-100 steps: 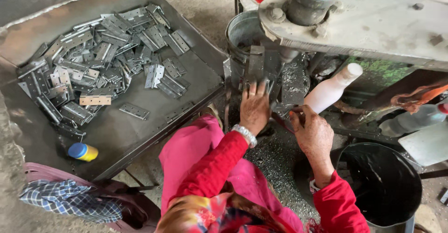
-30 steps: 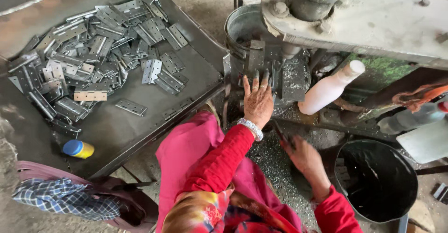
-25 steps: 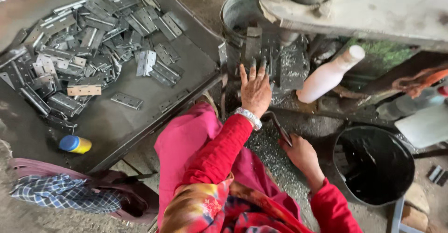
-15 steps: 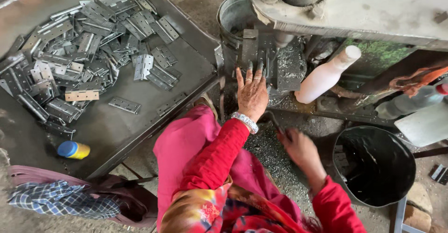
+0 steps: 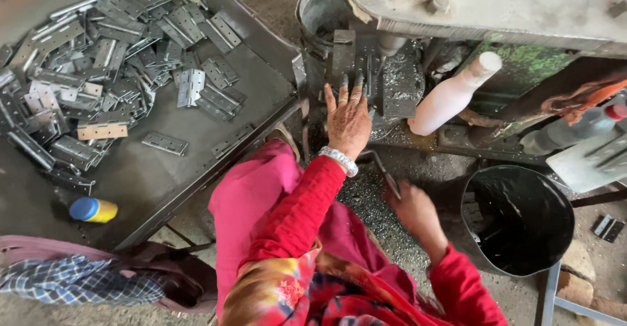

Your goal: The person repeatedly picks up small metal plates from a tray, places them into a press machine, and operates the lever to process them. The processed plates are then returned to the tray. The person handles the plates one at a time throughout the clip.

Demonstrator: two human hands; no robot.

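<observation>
metal hinges heaped on grey tray; small blue-and-yellow container; white bottle; black bucket; checked cloth.

metal tray table | heap of grey hinges | blue-and-yellow bottle

The left hand lay flat against the metal block under the big machine, so there was little room above it. A white bottle stood just to its right and a gray bucket just to its left. The right hand had open floor around it, but the black bin blocked the far right. The tray full of hinges closed off the left.
</observation>
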